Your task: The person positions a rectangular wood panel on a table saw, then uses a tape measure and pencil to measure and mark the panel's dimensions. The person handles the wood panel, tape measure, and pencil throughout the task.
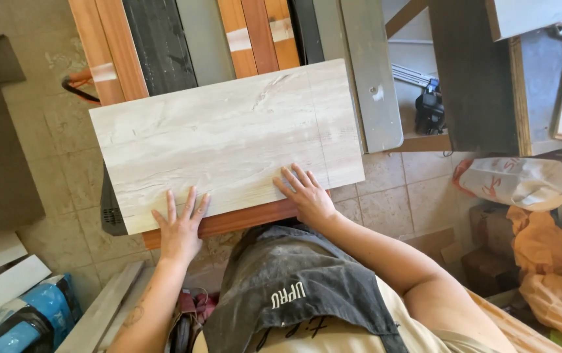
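Note:
A pale wood-grain board (222,137) lies flat across a stack of long boards, with a thin pencil line running across its right end. My left hand (181,225) rests palm down on its near edge, fingers spread. My right hand (304,193) lies flat on the board's near right part, fingers apart, just left of the line. Neither hand holds anything. A reddish-brown board (241,221) sticks out under the pale board's near edge, between my hands.
Orange, dark and grey planks (163,46) run away beneath the board. A grey panel (372,85) lies to the right, with a black tool (430,108) beyond it. Plastic bags (523,183) crowd the right side, white slats (0,274) the lower left, on a tiled floor.

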